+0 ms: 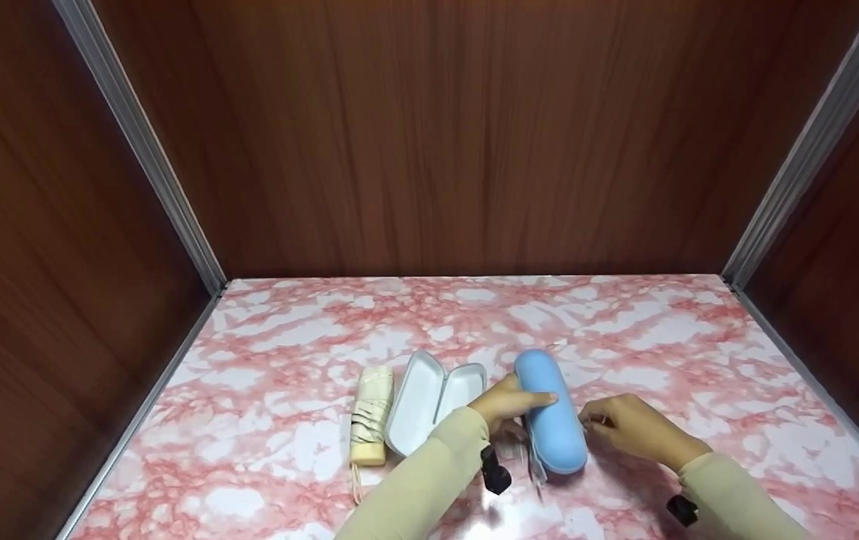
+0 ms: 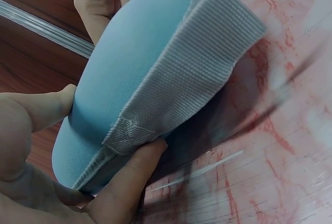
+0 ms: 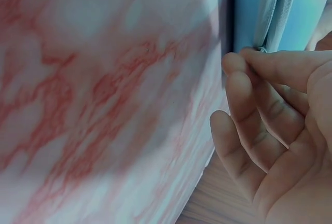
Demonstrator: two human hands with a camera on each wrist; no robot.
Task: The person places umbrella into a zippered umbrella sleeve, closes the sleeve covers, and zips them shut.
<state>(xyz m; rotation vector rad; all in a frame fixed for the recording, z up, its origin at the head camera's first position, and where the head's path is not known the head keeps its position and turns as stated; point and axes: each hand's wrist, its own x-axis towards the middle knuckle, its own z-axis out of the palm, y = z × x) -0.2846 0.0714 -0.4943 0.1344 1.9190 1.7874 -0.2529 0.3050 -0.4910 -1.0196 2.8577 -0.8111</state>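
A light blue zippered case [image 1: 554,431] with rounded ends is held at an angle over the table. My left hand [image 1: 506,403] grips it from the left side, thumb across the top and fingers at its edge. A grey fabric strap [image 2: 187,68] sticks out from one end of the case in the left wrist view. On the case's right side, my right hand [image 1: 635,426] pinches at the zipper [image 3: 276,11] with thumb and forefinger. Those fingertips mostly hide the zipper pull; the other fingers are loosely bent.
Left of the blue case, a white hard case [image 1: 412,412] lies open. Beside it lies a folded cream umbrella [image 1: 373,409] with a yellow handle and wrist cord. Brown wood-grain panels [image 1: 459,135] enclose the red-and-white marbled table [image 1: 286,352] at the back and sides.
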